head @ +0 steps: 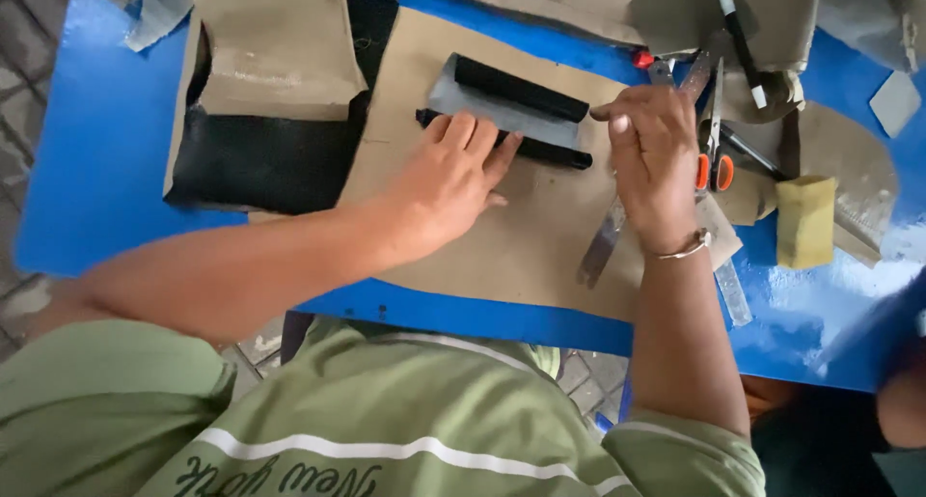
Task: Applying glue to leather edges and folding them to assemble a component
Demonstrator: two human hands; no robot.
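Black folded strip point(511, 121) pressed flat on brown paper under two hands.

Nearest the camera, a green shirt point(386, 439) and both forearms are seen reaching over the blue surface point(96, 169). The left hand point(449, 179) is laid palm down, fingers spread flat, on the near edge of the black folded strip, which seems to be pinned that way so its fold does not spring open; nothing is gripped. The right hand point(651, 154) is loosely curled, its fingertips set against the strip's right end as if to steady it; whether anything small is pinched there cannot be told. The strip lies on a grey piece point(482, 106) in the middle of a brown paper sheet point(521, 236). A metal ruler point(603, 246) and orange-handled scissors point(714, 164) are kept just beside the right hand. Farther off, a black leather panel point(260, 159) is half covered by cardboard point(275, 43).
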